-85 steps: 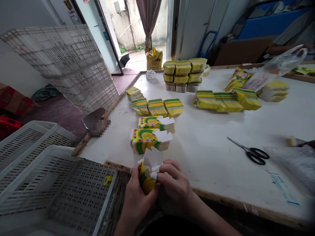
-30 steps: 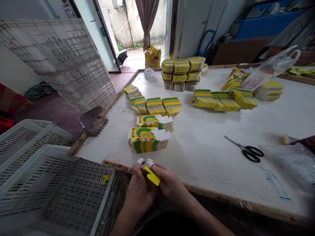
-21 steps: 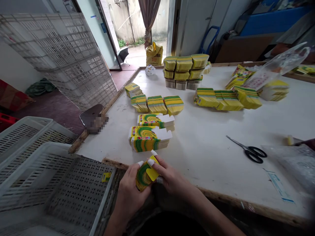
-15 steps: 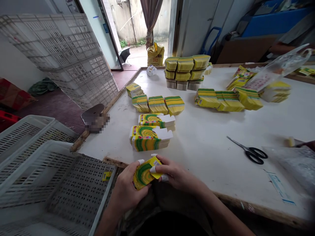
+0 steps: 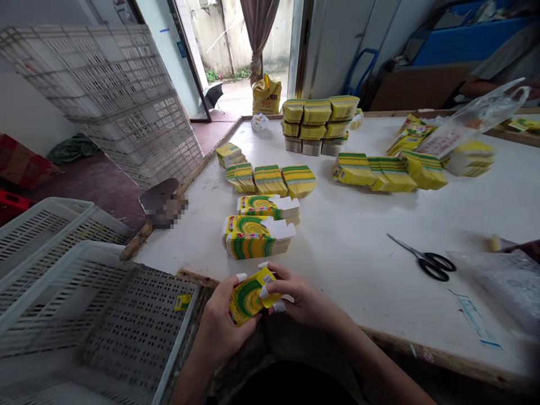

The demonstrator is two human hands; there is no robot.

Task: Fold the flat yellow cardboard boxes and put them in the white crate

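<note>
1. The left hand (image 5: 220,315) is curled round the left end of a yellow-and-green box (image 5: 244,300), gripping it between thumb and fingers.
2. The right hand (image 5: 300,298), partly closed, grasps the box's right end (white covers (image 5: 264,292) wrap some fingertips).
3. The box is held tilted by the near edge of the desk (image 5: 346,242), near stacked flat cartons (image 5: 251,247).
4. Black-handled scissors (image 5: 433,269) lie on the desk, well apart, to the right.

Showing red "212" on the yellow sack (image 5: 266,97) at twelve; carrying an unreadably small barcode (image 5: 268,279) on the held carton (image 5: 248,299) at six o'clock.
</note>
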